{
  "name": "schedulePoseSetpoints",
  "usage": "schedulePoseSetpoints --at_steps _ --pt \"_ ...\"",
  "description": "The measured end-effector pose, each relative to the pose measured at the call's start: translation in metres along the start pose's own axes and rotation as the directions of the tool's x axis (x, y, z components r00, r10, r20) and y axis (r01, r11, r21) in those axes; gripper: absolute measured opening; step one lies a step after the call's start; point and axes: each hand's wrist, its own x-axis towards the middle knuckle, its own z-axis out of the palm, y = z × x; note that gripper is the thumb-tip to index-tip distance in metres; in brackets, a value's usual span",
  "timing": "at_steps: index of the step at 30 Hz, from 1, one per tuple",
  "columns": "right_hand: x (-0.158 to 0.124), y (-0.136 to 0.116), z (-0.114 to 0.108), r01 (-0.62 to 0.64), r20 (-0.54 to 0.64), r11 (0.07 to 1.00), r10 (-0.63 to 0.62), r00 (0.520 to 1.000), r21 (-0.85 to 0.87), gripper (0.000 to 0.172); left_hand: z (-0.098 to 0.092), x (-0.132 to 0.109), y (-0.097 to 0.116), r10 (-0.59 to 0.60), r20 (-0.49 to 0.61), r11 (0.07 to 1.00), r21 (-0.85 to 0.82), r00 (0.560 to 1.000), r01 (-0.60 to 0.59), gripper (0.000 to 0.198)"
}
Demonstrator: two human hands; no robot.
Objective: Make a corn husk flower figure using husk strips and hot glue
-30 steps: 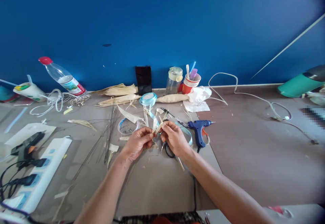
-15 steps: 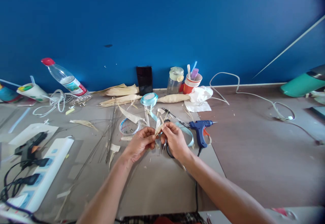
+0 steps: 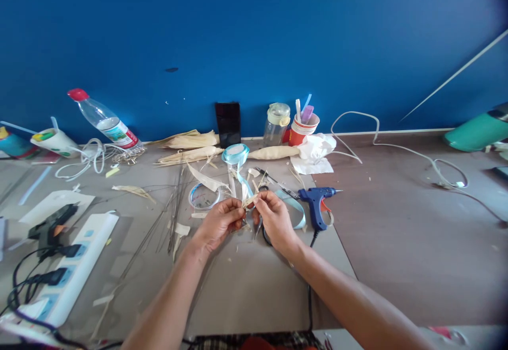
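Between my two hands is a small piece of pale corn husk, pinched at both sides. My left hand has thumb and fingers closed on its left side. From the right, my right hand grips it with thumb and forefinger. Scissors lie partly hidden under my right hand. Just beyond the fingers a light blue ribbon roll lies with its loose end trailing toward them. A blue glue gun rests to the right of my right hand.
Thin wires and husk scraps lie to the left, near a white power strip and a black glue gun. Along the wall stand a bottle, a phone, a jar and paper cups.
The husk piece between my fingers has tilted lower, toward the right. Both hands keep their pinch. The whole view has shifted slightly.
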Motion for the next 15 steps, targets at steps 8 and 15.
schedulePoseSetpoints --at_steps 8,15 --pt "0.0032 0.0021 -0.0033 -0.039 0.043 0.998 0.037 0.998 0.054 0.020 -0.0002 0.0021 -0.0023 0.117 -0.058 0.980 0.166 0.991 -0.106 0.024" --pt "0.0061 0.0003 -0.0082 -0.082 0.065 0.992 0.077 0.995 0.093 0.020 0.0028 0.0009 -0.0013 0.158 -0.048 0.945 0.297 0.986 -0.137 0.018"
